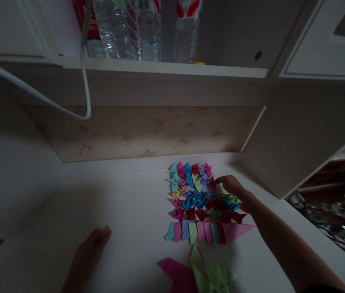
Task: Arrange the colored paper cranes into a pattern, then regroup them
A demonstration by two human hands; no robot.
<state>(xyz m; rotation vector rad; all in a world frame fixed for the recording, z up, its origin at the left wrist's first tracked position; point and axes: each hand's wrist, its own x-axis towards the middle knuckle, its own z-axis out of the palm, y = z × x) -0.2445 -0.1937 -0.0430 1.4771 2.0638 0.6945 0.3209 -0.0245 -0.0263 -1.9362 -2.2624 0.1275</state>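
Small folded paper pieces (196, 179) in pink, blue, green, yellow and red lie in rows on the white desk (123, 203). At the right end of an upper row, my right hand (229, 184) has its fingertips closed on the edge of a dark pink origami piece (212, 185). Away to the left, my left hand (92, 249) rests on the desk, fingers curled, with nothing seen in it. Below the small rows is a line of overlapping folded papers (203, 232). Nearest me are a larger magenta folded paper (180, 276) and green folded paper (204, 274), partly cut off.
Above the desk, a shelf (166, 69) holds several clear plastic bottles (186, 38). A white cable (68, 112) hangs down at the left. Side panels (306, 130) close in the desk, with a flowered back wall (160, 130) behind.
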